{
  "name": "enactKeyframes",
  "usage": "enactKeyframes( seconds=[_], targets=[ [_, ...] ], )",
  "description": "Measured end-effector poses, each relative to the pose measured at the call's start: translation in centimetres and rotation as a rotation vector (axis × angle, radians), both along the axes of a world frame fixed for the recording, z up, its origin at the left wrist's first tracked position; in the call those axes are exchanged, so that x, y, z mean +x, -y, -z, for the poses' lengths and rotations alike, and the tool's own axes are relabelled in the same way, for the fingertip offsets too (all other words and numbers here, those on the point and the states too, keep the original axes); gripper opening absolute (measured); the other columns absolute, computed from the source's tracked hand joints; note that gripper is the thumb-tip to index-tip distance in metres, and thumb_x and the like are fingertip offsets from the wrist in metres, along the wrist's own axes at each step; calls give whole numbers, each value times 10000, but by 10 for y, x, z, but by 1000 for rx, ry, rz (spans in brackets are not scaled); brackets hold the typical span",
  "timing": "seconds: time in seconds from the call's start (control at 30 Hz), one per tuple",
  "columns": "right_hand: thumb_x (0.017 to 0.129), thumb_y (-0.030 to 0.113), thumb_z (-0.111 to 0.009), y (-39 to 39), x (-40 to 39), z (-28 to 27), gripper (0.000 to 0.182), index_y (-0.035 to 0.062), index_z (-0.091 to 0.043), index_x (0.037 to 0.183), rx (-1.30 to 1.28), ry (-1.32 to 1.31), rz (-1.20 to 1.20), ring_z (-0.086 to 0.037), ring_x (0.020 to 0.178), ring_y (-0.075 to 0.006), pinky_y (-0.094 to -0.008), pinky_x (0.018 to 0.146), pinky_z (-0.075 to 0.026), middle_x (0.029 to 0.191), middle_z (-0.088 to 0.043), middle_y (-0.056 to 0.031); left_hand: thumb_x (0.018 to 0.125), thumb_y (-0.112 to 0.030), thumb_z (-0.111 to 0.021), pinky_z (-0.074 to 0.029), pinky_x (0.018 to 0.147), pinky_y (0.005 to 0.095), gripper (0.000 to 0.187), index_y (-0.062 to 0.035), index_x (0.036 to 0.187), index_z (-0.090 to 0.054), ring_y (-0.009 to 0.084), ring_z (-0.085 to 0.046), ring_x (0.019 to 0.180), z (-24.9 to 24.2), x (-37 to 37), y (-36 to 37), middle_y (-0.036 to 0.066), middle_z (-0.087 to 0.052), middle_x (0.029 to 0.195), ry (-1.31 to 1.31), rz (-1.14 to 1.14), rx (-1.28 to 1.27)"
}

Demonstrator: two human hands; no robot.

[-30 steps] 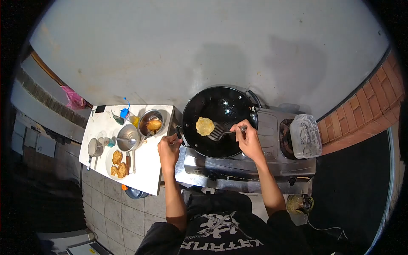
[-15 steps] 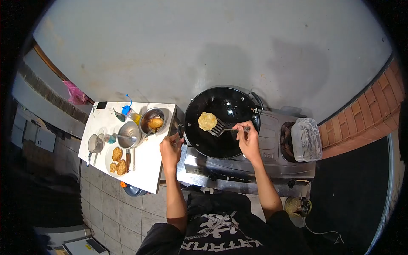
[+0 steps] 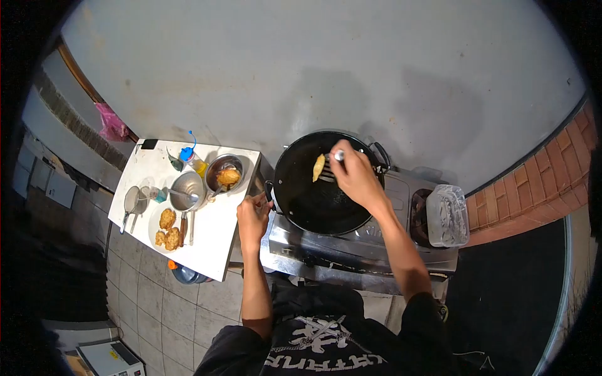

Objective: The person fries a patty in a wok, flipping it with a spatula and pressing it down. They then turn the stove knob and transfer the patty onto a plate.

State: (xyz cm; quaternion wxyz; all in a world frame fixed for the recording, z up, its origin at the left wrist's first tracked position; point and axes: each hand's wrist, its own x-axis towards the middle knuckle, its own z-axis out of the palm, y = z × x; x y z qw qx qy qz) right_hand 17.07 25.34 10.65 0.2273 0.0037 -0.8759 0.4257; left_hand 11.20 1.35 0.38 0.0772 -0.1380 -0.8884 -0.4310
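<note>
A black wok sits on the stove. Inside it, a golden fritter stands tipped up on its edge, seen side-on. The slotted spatula is against the fritter's right side. My right hand is closed around the spatula's handle, whose end points up toward me. At the wok's left side, my left hand has its fingers closed at the wok's loop handle.
On the white table at left are a plate of fritters, a steel bowl holding another fritter, a saucepan, a strainer and an oil bottle. A clear plastic container rests on the right burner.
The fritter has gone from lying flat to standing on edge, a little to the right. My right hand has risen and turned the spatula upright. My left hand stays at the handle.
</note>
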Motion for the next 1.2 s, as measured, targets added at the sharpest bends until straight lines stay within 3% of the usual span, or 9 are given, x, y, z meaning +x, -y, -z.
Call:
enactKeyframes(
  seconds=[0.07, 0.27, 0.3, 0.37, 0.5, 0.6, 0.9, 1.0, 1.2],
  targets=[
    [913, 64, -529, 7, -17, -7, 122, -19, -440, 907, 26, -12, -64, -587, 730, -436, -449, 635, -448, 754, -586, -228, 728, -114, -778, -485, 679, 393, 307, 38, 980, -693, 342, -639, 728, 0, 0, 0, 214, -643, 790, 16, 5, -17],
    [919, 61, -529, 8, -25, -16, 94, -18, -479, 920, 50, -32, -95, -533, 614, -328, -390, 607, -421, 681, -546, -183, 721, -100, -782, -491, 688, 392, 281, 27, 954, -692, 336, -637, 737, 9, -2, 2, 197, -645, 793, -38, -10, 88],
    [920, 68, -540, 5, -22, -15, 94, -12, -491, 909, 48, -67, -71, -536, 578, -270, -370, 573, -418, 669, -556, -158, 721, -100, -782, -490, 692, 390, 280, 30, 951, -689, 331, -638, 746, 7, -3, 2, 191, -647, 799, -24, -1, 61],
    [926, 97, -533, -6, -10, -11, 127, -24, -498, 908, 24, 26, 39, -619, 685, -384, -428, 622, -446, 717, -595, -209, 722, -100, -782, -490, 696, 388, 280, 33, 948, -686, 326, -640, 756, 6, -4, 4, 185, -648, 805, -7, 7, 35],
    [943, 106, -543, -29, 23, 26, 124, -7, -512, 902, -124, -4, 224, -583, 571, -150, -310, 538, -446, 757, -652, -107, 727, -108, -782, -491, 699, 378, 282, 45, 938, -675, 320, -642, 768, 8, -4, 4, 177, -652, 816, -9, 26, 48],
    [950, 89, -536, -19, 52, 48, 112, -2, -514, 889, -332, -13, 293, -549, 577, -68, -247, 507, -424, 770, -653, -67, 727, -112, -785, -492, 690, 377, 286, 48, 936, -673, 322, -641, 757, 5, -4, 3, 178, -651, 807, -8, 35, 61],
    [951, 50, -513, 4, 67, 100, 68, -6, -494, 917, -466, -55, 377, -540, 605, -63, -232, 515, -414, 811, -635, -66, 731, -129, -787, -470, 648, 380, 293, 47, 942, -684, 316, -606, 683, -1, -9, 7, 179, -613, 737, 13, 96, -45],
    [949, 32, -491, 7, 67, 105, 50, -14, -475, 936, -382, -58, 362, -595, 723, -144, -282, 669, -471, 835, -633, -102, 738, -134, -781, -466, 640, 368, 305, 52, 961, -685, 298, -602, 670, -5, -7, 6, 181, -606, 728, 69, 77, -42],
    [950, 40, -493, 8, 67, 104, 60, -14, -467, 944, -334, -35, 349, -648, 771, -198, -311, 690, -483, 842, -648, -147, 742, -141, -779, -461, 628, 355, 319, 53, 976, -684, 275, -578, 640, 6, -9, 7, 170, -598, 715, 23, 88, 23]
  ],
)
